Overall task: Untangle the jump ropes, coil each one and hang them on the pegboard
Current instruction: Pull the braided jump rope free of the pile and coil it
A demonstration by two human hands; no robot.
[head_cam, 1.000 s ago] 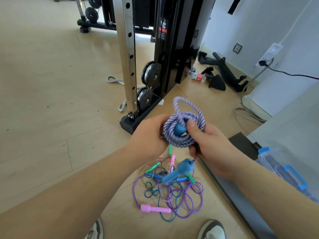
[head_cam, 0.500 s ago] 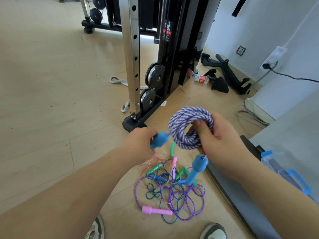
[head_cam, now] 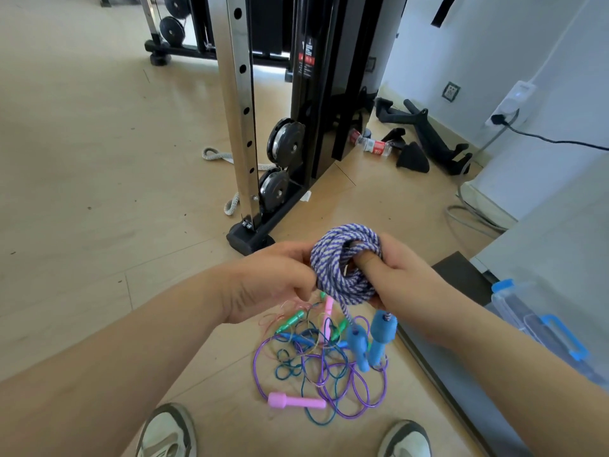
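Since the pegboard is nowhere in view, you will have to turn and find it before this rope can hang. Nearest you, well below the coil [head_cam: 342,272], the tangle of thin ropes [head_cam: 316,367] lies on the floor, not yet sorted, with a pink handle [head_cam: 293,400] at its near edge. Just under the coil, the two blue handles [head_cam: 382,338] dangle side by side on short tails, their long axes close to vertical. I cannot tell whether they clear the tangle.

The coil stands upright between your hands with its opening facing you. Your right hand [head_cam: 400,282] carries it: the thumb [head_cam: 364,260] is hooked through the opening and the other fingers curl round the coil's right side. Your left hand [head_cam: 270,278] pinches the coil's left rim, its fingertips hidden behind the strands.

I judge the right hand the better one to slip the loop over a peg, opening first, handles hanging down. Beyond the coil stands the cable machine [head_cam: 316,110].
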